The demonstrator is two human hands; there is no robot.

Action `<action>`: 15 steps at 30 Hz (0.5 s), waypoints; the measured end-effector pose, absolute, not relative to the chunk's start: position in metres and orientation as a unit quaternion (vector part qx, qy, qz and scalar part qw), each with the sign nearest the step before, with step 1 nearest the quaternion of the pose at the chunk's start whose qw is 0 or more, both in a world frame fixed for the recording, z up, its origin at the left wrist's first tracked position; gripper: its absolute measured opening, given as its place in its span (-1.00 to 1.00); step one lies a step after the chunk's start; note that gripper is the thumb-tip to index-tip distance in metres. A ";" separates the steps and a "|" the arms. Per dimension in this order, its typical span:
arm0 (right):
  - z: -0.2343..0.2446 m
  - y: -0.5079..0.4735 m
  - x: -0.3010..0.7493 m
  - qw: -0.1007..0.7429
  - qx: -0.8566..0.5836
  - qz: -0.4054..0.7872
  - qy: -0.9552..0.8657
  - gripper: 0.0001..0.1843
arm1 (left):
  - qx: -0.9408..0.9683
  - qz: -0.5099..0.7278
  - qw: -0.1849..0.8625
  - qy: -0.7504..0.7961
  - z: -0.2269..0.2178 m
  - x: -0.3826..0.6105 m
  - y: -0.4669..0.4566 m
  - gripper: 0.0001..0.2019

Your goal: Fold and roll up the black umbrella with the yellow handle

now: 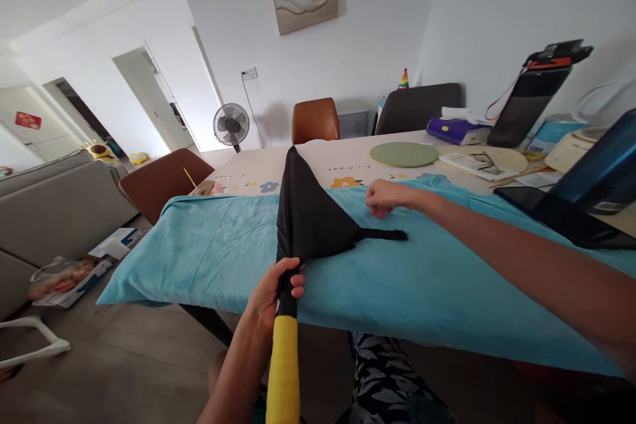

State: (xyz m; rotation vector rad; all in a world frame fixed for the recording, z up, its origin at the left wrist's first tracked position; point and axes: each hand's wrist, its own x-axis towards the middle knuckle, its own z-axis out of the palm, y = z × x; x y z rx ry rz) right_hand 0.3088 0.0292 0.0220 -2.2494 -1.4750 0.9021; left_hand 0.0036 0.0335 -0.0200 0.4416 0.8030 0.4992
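A black umbrella [313, 212] with loosely gathered cloth lies across a light blue cloth [218, 245], its tip pointing away from me. My left hand [278, 285] is wrapped around its shaft, just above the yellow handle [283, 371] that comes toward me. One fabric panel spreads to the right and ends in a narrow black strap [385, 234], which lies flat and unfastened. Just beyond that strap hovers my right hand [385, 197], fingers curled in and apart from the fabric. Nothing shows between those fingers.
On the table's right side are a green round placemat [405, 154], a purple box [454, 131], glasses [484, 164], a dark bottle [531, 93], a phone [566, 215] and a blue bottle [601, 169]. Chairs [315, 120] stand around; a fan [231, 124] is behind.
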 end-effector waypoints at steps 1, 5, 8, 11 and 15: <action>0.023 0.033 0.307 0.196 -0.788 0.268 -0.519 -0.95 | 0.210 0.237 0.872 0.373 -0.021 0.006 0.036 -0.94; 0.016 0.060 0.281 0.285 -0.747 0.181 -0.572 -0.92 | 0.190 0.233 0.891 0.340 -0.024 0.014 0.041 -0.91; 0.006 0.078 0.264 0.283 -0.755 0.133 -0.576 -0.88 | 0.171 0.240 0.895 0.335 -0.022 0.014 0.041 -0.89; 0.001 0.088 0.257 0.278 -0.776 0.132 -0.551 -0.72 | 0.169 0.248 0.890 0.344 -0.019 0.014 0.039 -0.92; 0.001 0.086 0.256 0.275 -0.789 0.235 -0.496 -0.59 | 0.172 0.257 0.886 0.346 -0.021 0.015 0.040 -0.92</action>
